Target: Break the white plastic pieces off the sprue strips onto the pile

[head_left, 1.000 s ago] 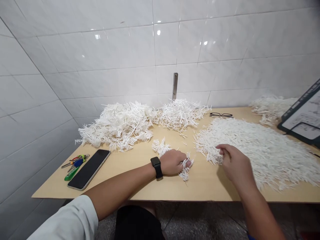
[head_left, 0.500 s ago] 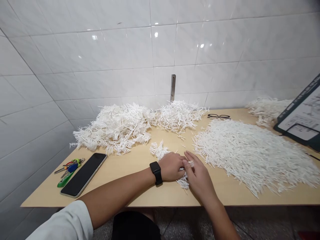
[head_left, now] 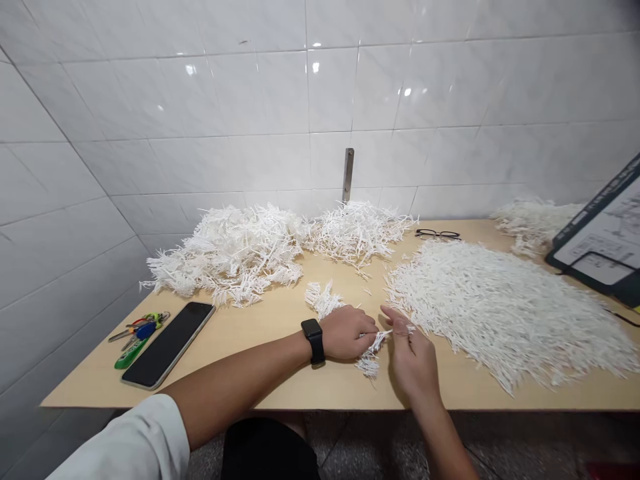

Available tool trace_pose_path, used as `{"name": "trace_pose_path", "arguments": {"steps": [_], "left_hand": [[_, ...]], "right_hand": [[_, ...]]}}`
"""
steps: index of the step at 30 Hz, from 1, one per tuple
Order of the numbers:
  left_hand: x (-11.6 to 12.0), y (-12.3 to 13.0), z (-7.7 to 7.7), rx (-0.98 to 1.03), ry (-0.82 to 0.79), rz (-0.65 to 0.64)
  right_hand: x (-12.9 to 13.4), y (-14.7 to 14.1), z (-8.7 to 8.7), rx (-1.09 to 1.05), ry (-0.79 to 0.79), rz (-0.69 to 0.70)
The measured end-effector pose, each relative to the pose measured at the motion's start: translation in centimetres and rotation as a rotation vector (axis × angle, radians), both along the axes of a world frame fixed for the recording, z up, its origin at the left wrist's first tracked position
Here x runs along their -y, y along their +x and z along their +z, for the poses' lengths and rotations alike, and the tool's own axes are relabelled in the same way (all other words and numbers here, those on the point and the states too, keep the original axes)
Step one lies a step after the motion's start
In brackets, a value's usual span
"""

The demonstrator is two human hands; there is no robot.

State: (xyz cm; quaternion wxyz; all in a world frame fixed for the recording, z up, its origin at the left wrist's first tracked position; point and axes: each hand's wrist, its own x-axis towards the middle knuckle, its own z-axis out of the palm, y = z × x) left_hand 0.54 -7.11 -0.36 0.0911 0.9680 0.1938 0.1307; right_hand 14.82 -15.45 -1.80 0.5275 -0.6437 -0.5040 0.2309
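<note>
My left hand [head_left: 346,332], with a black watch on its wrist, is closed around a bunch of thin white branched strands [head_left: 370,360] that looks like plastic. Part of the bunch hangs out below its fingers, low over the table. Just to the right, my right hand [head_left: 415,360] pinches small white stick-like pieces [head_left: 409,330] between thumb and fingers. A thin white strand spans the gap between both hands. Behind my left wrist lies another small white clump [head_left: 324,299], partly covered by the hand.
Tangled white branched heaps [head_left: 240,247] stand along the wall. At right spreads a flat pile of short white sticks [head_left: 500,300], with black glasses [head_left: 438,233] behind it. A phone [head_left: 170,343] and keys [head_left: 145,330] lie left. A dark-framed board [head_left: 600,240] leans at far right.
My right hand has moved right, away from my left hand, with white pieces in its pinch. My left hand stays nearly in place, holding the bunch.
</note>
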Motion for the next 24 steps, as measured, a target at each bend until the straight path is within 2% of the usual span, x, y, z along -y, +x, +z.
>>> {"name": "trace_pose_path", "arguments": {"steps": [8, 14, 18, 24], "left_hand": [[0.0, 0.1, 0.2, 0.011, -0.136, -0.057], [0.3, -0.2, 0.8, 0.042, -0.284, -0.111], [0.4, -0.1, 0.7, 0.033, -0.324, -0.158], [0.8, 0.1, 0.4, 0.060, -0.431, -0.211]], "right_hand": [[0.8, 0.5, -0.4, -0.136, -0.006, 0.022], [1.7, -0.2, -1.2, -0.434, 0.097, 0.116], [2.2, -1.2, -1.2, -0.615, 0.174, 0.073], [2.6, -2.0, -0.1, -0.769, 0.251, -0.059]]}}
